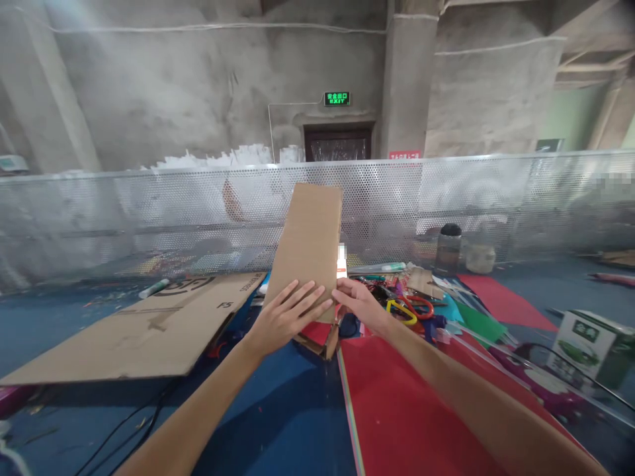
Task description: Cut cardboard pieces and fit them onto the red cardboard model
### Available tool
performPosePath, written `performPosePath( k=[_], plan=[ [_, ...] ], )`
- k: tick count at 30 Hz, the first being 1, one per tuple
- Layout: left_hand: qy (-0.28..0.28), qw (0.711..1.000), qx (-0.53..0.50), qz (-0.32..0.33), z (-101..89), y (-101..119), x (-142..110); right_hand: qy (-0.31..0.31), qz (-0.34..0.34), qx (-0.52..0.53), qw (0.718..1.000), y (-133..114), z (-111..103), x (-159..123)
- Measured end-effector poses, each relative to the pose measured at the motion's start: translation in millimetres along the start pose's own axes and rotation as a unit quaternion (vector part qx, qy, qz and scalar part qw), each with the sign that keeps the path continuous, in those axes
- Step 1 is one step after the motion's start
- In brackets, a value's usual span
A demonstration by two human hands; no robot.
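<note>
A tall brown cardboard piece [312,238] stands upright in front of me, tilted slightly back. My left hand [290,314] lies against its lower front with the fingers stretched out and apart. At its right edge my right hand [361,303] is closed, thumb and fingertips gripping the border. Just under the hands a folded cardboard base [322,347] with a red surface [317,330] rests on the blue table; how it joins the upright piece is partly hidden. Red paper sheets [397,403] lie beneath my right forearm.
A flat cardboard sheet [149,330] covers the table's left side. Scissors [417,307], markers and coloured paper clutter the right. Farther right are a white-green box [580,350], a purple item [538,383] and a dark-lidded bottle [449,248]. A perforated metal screen [149,211] runs behind.
</note>
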State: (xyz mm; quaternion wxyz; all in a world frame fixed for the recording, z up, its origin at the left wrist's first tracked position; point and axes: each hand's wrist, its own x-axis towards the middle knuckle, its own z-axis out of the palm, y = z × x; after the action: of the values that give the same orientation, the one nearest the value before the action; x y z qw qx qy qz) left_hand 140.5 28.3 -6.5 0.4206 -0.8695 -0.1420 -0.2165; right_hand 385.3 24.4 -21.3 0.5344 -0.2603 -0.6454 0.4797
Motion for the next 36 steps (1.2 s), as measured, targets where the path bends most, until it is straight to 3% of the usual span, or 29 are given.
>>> performPosePath(
  k=[5, 7, 9, 11, 13, 16, 18, 19, 21, 25, 28, 36],
  plan=[
    [-0.020, 0.992, -0.122, 0.021, -0.1, 1, -2, 0.067, 0.015, 0.027, 0.997, 8, 0, 2],
    [0.008, 0.979, -0.184, -0.082, 4.5, 0, -4, 0.079, 0.023, 0.041, 0.996, 10, -5, 3],
    [0.065, 0.929, -0.262, -0.252, 12.5, -2, -6, 0.081, 0.025, 0.047, 0.995, 11, -8, 3],
    [0.121, 0.824, -0.371, -0.411, 20.3, -6, -6, 0.069, 0.028, 0.047, 0.996, 11, -8, 2],
    [0.172, 0.685, -0.486, -0.515, 23.6, -10, -6, 0.054, 0.033, 0.040, 0.997, 10, -6, 0],
    [0.206, 0.489, -0.637, -0.559, 18.0, -15, -6, 0.028, 0.038, 0.019, 0.999, 8, 2, -2],
    [0.164, 0.399, -0.706, -0.562, 11.5, -15, -7, 0.012, 0.031, -0.007, 0.999, 8, 5, -3],
    [0.140, 0.371, -0.723, -0.566, 9.0, -14, -8, 0.012, 0.023, -0.023, 0.999, 7, 7, -3],
    [0.119, 0.353, -0.728, -0.576, 6.8, -12, -9, 0.031, 0.000, -0.055, 0.998, 7, 7, -3],
    [0.138, 0.385, -0.721, -0.560, 11.7, -11, -12, 0.060, -0.004, -0.063, 0.996, 8, 4, -1],
    [0.145, 0.398, -0.717, -0.553, 16.1, -14, -14, 0.045, 0.012, -0.055, 0.997, 8, 1, -2],
    [0.143, 0.395, -0.712, -0.563, 20.6, -18, -20, 0.003, 0.018, -0.084, 0.996, 6, 1, -4]
  ],
)
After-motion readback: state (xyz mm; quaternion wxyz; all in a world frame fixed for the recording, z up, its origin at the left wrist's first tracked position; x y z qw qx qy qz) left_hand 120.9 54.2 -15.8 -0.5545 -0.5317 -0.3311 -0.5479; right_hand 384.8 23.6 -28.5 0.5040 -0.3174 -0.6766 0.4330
